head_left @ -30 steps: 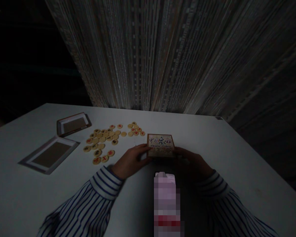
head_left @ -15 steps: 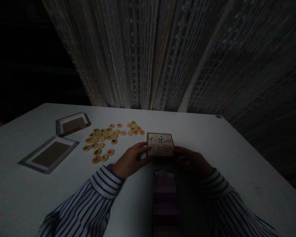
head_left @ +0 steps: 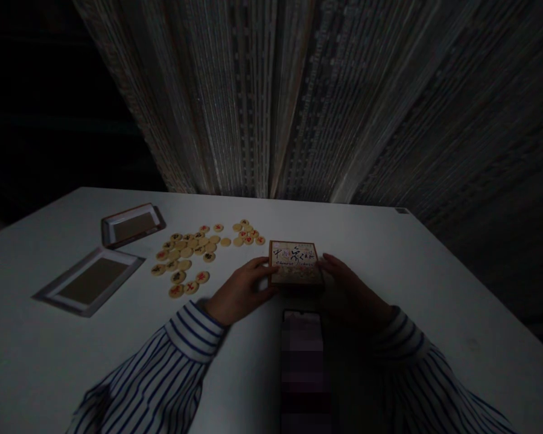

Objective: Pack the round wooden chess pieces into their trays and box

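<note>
Left hand: the bare left hand (head_left: 242, 292) is angling inward from a white, blue-striped sleeve (head_left: 181, 337), knuckles up, wrist low over the white surface (head_left: 420, 265).
Left grip: fingers and thumb are holding the left side of a small brown-edged rectangular box with a cream printed top (head_left: 294, 265).
Right hand: the bare right hand (head_left: 357, 292) is slanting in from the opposite side, fingers extending, mostly in shadow.
Right grip: fingertips are lying at the box's right edge; whether they are pressing it, I cannot tell.
Box position: it is sitting between the hands, just beyond a dark phone with a blurred screen (head_left: 301, 355).
Box direction: the lettering is facing up, reading upright for the person; the long axis seems to be running left to right.
Chess discs: round pale wooden discs with red and black characters (head_left: 187, 252) are lying loose left of the box.
Trays: a shallow pale-rimmed tray (head_left: 90, 280) and a brown-sided tray (head_left: 133, 227) are lying farther left.
</note>
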`<state>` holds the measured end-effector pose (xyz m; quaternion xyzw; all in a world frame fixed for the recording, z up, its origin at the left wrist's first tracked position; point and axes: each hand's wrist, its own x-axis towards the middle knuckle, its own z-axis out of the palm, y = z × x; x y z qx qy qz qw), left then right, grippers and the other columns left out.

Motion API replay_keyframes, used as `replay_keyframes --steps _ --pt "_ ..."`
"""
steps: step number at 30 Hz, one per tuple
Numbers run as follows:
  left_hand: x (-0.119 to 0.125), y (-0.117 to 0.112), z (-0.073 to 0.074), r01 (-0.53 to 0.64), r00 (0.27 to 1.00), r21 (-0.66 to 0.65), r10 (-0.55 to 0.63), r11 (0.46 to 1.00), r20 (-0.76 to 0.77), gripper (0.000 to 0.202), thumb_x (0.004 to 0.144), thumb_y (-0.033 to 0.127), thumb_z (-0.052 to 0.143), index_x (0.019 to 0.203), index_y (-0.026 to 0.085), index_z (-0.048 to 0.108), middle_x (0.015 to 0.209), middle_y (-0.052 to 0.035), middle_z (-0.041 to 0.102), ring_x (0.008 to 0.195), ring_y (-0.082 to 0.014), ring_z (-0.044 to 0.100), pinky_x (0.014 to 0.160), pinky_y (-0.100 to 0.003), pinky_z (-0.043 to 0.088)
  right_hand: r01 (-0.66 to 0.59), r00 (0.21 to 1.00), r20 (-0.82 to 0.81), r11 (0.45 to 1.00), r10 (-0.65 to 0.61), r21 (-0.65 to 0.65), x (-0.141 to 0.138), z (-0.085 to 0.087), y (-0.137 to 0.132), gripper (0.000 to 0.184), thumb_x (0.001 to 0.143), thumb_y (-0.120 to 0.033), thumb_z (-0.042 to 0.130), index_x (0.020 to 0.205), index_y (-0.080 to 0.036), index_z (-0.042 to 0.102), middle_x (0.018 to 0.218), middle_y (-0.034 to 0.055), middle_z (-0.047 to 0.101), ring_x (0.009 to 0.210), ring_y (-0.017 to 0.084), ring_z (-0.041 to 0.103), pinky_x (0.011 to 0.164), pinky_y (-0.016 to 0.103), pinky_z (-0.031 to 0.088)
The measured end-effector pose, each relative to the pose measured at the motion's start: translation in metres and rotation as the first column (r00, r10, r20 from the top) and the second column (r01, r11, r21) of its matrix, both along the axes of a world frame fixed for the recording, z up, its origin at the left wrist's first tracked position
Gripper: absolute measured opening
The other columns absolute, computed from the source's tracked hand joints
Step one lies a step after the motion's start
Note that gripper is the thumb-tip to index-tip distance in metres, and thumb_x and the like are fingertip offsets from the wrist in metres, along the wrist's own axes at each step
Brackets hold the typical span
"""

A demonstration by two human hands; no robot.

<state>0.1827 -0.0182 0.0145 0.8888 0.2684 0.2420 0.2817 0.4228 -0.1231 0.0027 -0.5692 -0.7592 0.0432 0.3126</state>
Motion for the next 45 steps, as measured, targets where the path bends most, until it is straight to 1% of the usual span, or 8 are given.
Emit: replay_keyframes --steps 4,9,14,18,21,25,31,45 --pt "0.000 0.000 -0.001 0.013 1.000 0.002 -0.013 1.000 0.006 0.040 0.076 0.029 0.057 0.115 0.024 0.052 0.127 -0.0066 0.046 0.113 -0.0204 0.047 0.097 -0.040 0.039 -0.005 0.994 0.113 1.000 0.008 -0.030 -0.009 -0.002 -0.004 0.098 0.055 -0.042 0.069 0.137 -0.023 0.019 0.144 0.0138 0.017 0.129 0.033 0.021 0.098 0.050 0.031" --pt "0.001 -0.001 0.002 -0.009 1.000 0.004 0.010 1.000 -0.022 0.039 0.075 0.027 0.058 0.114 0.022 0.053 0.126 -0.0079 0.047 0.114 -0.0212 0.047 0.097 -0.040 0.038 -0.041 0.983 0.175 0.997 0.052 -0.064 -0.017 0.001 -0.006 0.106 0.050 -0.044 0.072 0.138 -0.020 0.017 0.143 0.0159 0.015 0.129 0.033 0.019 0.098 0.049 0.031" --pt "0.002 -0.001 0.002 0.000 1.000 0.004 0.000 1.000 -0.006 0.039 0.076 0.027 0.058 0.114 0.023 0.053 0.126 -0.0072 0.048 0.113 -0.0215 0.048 0.096 -0.040 0.039 -0.006 0.990 0.140 1.000 0.008 -0.014 -0.010 0.002 -0.005 0.089 0.062 -0.042 0.065 0.137 -0.021 0.021 0.144 0.0143 0.016 0.129 0.031 0.021 0.098 0.048 0.032" --pt "0.002 0.001 0.001 -0.002 1.000 -0.001 0.002 1.000 -0.011 0.039 0.076 0.027 0.058 0.114 0.025 0.053 0.126 -0.0062 0.047 0.114 -0.0220 0.047 0.097 -0.042 0.039 0.060 0.996 0.069 0.998 -0.059 -0.010 0.002 -0.004 0.000 0.070 0.071 -0.038 0.057 0.134 -0.022 0.029 0.136 0.0135 0.036 0.122 0.030 0.036 0.096 0.049 0.037" --pt "0.001 0.001 0.000 -0.006 1.000 0.001 0.006 1.000 -0.021 0.040 0.076 0.027 0.057 0.116 0.025 0.052 0.127 -0.0064 0.047 0.115 -0.0220 0.046 0.097 -0.043 0.037 0.084 0.996 0.043 0.994 -0.081 -0.065 0.006 -0.007 0.005 0.058 0.072 -0.035 0.055 0.127 -0.025 0.041 0.122 0.0098 0.052 0.111 0.029 0.049 0.090 0.050 0.043" --pt "0.000 0.001 0.000 0.012 1.000 0.006 -0.012 1.000 -0.013 0.040 0.077 0.028 0.056 0.116 0.024 0.051 0.128 -0.0070 0.046 0.115 -0.0210 0.046 0.097 -0.040 0.038 0.111 0.992 0.081 0.987 -0.102 -0.114 0.002 0.000 0.008 0.043 0.075 -0.029 0.050 0.117 -0.023 0.052 0.117 0.0094 0.057 0.106 0.027 0.053 0.087 0.048 0.046" --pt "0.000 0.001 0.002 0.022 0.999 0.009 -0.022 1.000 -0.036 0.041 0.077 0.027 0.056 0.117 0.023 0.051 0.128 -0.0075 0.046 0.115 -0.0205 0.046 0.097 -0.038 0.038 0.096 0.990 0.118 0.980 -0.076 -0.175 -0.004 0.011 0.008 0.040 0.078 -0.026 0.047 0.117 -0.022 0.051 0.118 0.0092 0.057 0.104 0.025 0.055 0.086 0.047 0.048" --pt "0.000 0.001 0.000 0.023 0.995 0.046 -0.018 0.999 -0.098 0.040 0.077 0.027 0.055 0.116 0.020 0.052 0.128 -0.0094 0.046 0.114 -0.0210 0.047 0.097 -0.038 0.039 0.060 0.974 0.225 0.986 -0.024 -0.156 -0.002 0.005 0.008 0.042 0.080 -0.021 0.044 0.122 -0.019 0.047 0.123 0.0104 0.053 0.109 0.023 0.052 0.089 0.044 0.046"
